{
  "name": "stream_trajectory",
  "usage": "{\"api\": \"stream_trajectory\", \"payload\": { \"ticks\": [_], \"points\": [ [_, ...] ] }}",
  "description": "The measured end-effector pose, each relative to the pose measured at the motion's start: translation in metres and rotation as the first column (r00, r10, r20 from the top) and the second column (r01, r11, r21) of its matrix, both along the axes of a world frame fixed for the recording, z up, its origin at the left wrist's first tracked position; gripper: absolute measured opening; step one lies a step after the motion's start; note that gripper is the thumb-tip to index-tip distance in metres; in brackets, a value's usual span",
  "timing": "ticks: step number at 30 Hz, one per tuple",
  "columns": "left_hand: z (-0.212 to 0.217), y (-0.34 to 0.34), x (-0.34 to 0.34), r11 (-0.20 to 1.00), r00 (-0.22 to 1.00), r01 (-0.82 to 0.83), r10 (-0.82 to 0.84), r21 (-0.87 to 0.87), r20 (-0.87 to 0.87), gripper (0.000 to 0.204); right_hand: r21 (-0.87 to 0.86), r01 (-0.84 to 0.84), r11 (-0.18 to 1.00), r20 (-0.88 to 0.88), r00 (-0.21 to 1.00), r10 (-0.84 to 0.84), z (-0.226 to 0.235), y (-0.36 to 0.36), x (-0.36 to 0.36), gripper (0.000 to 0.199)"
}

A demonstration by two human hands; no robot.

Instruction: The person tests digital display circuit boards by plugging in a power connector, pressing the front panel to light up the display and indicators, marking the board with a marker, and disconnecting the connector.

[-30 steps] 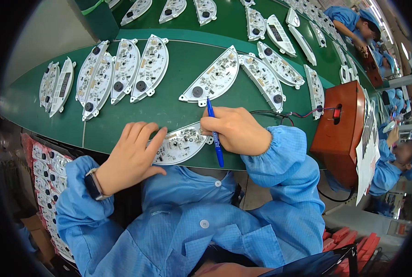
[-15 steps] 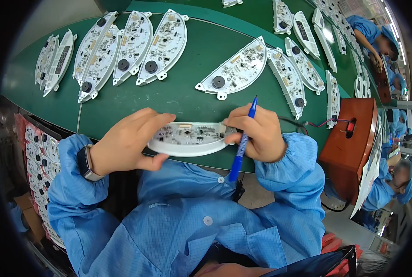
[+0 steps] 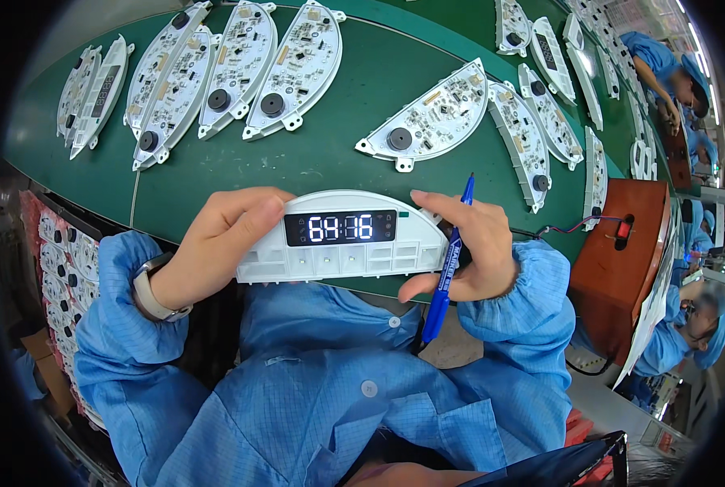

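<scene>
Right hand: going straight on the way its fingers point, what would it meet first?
Probably the white panel in the left hand; depth is unclear, so the right hand, holding the blue marker, may already touch it.

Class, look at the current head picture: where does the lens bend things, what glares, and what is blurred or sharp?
Head view: the green table's edge curves toward the picture's dark rim; the lit display and a ceiling light shine brightest; the co-worker at lower right is blurred about the head; the blue marker looks fairly sharp.
</scene>
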State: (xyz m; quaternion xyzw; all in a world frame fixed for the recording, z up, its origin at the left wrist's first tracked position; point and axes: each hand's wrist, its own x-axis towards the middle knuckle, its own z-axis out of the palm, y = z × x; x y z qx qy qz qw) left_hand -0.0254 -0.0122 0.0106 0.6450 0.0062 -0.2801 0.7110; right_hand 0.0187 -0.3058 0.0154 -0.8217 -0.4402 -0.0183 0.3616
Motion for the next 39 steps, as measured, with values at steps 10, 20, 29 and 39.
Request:
{"api": "stream_trajectory", "payload": {
  "ticks": [10, 20, 29, 39],
  "points": [
    [-0.001, -0.003, -0.008, 0.995, 0.986, -0.003, -0.014, 0.099, 0.168, 0.039, 0.027, -0.051, 0.998, 0.117, 0.992, 0.047, -0.002, 0.001, 0.000, 0.070],
    [0.004, -0.002, -0.009, 0.997, 0.979, 0.003, -0.018, 0.073, 0.202, 0.042, -0.054, -0.049, 0.997, 0.102, 0.993, 0.055, 0.005, 0.001, -0.002, 0.066],
    [0.001, 0.000, -0.009, 1.000, 0.978, 0.017, -0.018, 0.006, 0.207, 0.029, -0.063, -0.058, 0.996, 0.084, 0.994, 0.063, -0.001, -0.001, -0.003, 0.072],
    [0.005, -0.001, -0.010, 1.000, 0.989, 0.011, -0.013, 0.019, 0.146, 0.039, -0.050, -0.073, 0.996, 0.075, 0.994, 0.077, 0.003, 0.003, -0.002, 0.066]
  ]
}}
